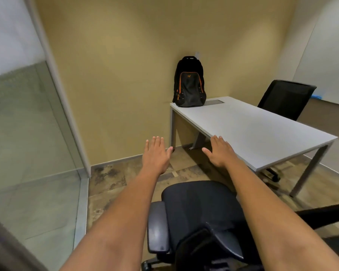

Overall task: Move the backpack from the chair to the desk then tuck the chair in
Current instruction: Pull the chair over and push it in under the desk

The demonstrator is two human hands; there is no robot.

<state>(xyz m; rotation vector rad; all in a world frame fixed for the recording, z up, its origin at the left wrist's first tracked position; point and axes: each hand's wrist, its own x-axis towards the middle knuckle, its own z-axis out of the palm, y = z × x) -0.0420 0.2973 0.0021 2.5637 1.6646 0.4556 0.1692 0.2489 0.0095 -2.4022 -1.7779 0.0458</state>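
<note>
Partly cut off below, chair (200, 216) beneath both empty hands.

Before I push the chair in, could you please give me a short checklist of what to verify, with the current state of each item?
1. Backpack off the chair and on the desk: ok, it stands upright at the far corner against the wall.
2. Near chair seat free of items: ok.
3. Both hands free: ok, left hand and right hand are open and hold nothing.
4. Hands on the chair: not ok, both are out in front above the floor, clear of it.
5. Space under the desk on the near side: ok as far as visible.
6. Chair wheels unobstructed: cannot tell, mostly out of view.
</note>
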